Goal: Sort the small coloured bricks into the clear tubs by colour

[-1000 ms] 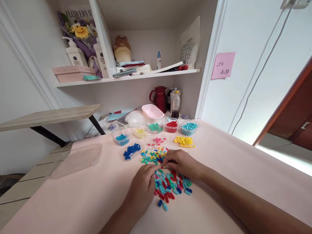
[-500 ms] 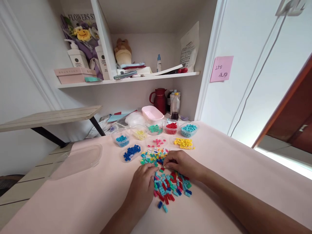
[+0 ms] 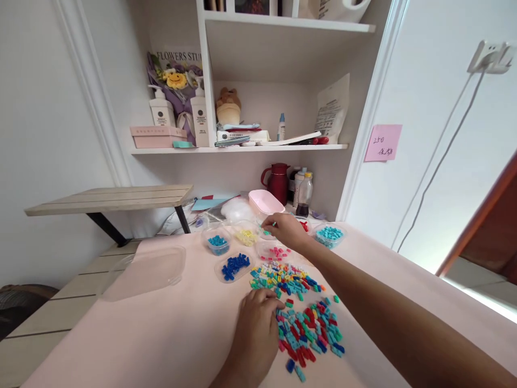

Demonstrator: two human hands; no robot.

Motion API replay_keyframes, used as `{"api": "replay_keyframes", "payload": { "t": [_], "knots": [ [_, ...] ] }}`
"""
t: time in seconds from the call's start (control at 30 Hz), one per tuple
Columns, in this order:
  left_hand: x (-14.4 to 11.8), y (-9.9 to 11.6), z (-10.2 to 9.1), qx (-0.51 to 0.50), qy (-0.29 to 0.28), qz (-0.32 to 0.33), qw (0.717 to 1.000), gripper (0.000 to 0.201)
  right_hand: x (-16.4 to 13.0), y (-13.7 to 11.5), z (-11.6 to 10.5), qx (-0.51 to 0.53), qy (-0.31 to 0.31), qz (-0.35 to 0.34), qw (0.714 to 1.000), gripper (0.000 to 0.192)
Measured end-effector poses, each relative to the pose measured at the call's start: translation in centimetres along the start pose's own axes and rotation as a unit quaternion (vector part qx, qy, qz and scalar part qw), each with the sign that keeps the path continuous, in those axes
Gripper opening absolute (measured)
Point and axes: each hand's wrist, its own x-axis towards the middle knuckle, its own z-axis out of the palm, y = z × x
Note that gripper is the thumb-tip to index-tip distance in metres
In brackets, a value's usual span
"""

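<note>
My right hand [image 3: 287, 230] is over the clear tub of green bricks [image 3: 266, 233], with fingertips pinched on a small green toy brick [image 3: 274, 223]. That hand hides much of the tub. My left hand [image 3: 258, 323] rests on the table at the left edge of the nearer heap of mixed bricks [image 3: 307, 331], its fingers loosely bent and apart. Beyond it spreads a second heap of mixed bricks [image 3: 283, 276]. A red and green pair of bricks [image 3: 290, 303] lies between the heaps, close to my left thumb.
Around the heaps stand clear tubs of blue [image 3: 218, 244], pale yellow [image 3: 246, 237], dark blue [image 3: 235, 267], pink [image 3: 278, 253] and turquoise bricks [image 3: 329, 235]. A pink basin [image 3: 266, 202], red jug [image 3: 278, 183] and bottle [image 3: 305, 194] are behind. A clear lid [image 3: 145, 269] lies left.
My right hand has moved from the heap up and away to the green tub, carrying a green brick. My left hand stays beside the heap. The camera view has tilted up and turned left.
</note>
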Motion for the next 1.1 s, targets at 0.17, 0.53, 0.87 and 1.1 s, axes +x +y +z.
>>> {"api": "replay_keyframes", "payload": {
  "t": [0.17, 0.53, 0.87, 1.1],
  "knots": [
    [0.2, -0.3, 0.0, -0.06, 0.021, -0.015, 0.998, 0.038, 1.9, -0.5, 1.5, -0.002, 0.025, 0.006, 1.0, 0.032],
    [0.6, -0.1, -0.5, -0.075, 0.026, -0.044, 0.996, 0.043, -11.6, 3.2, -1.4, 0.015, -0.005, 0.025, 1.0, 0.024],
    [0.2, -1.0, 0.5, 0.103, -0.028, 0.004, 0.994, 0.047, -14.1, 4.6, 1.9, -0.057, -0.023, -0.069, 0.996, 0.046],
    [0.5, 0.3, -0.3, 0.052, -0.039, 0.01, 0.998, 0.04, -14.6, 3.8, 1.1, 0.052, -0.044, -0.061, 0.996, 0.044]
  ]
}}
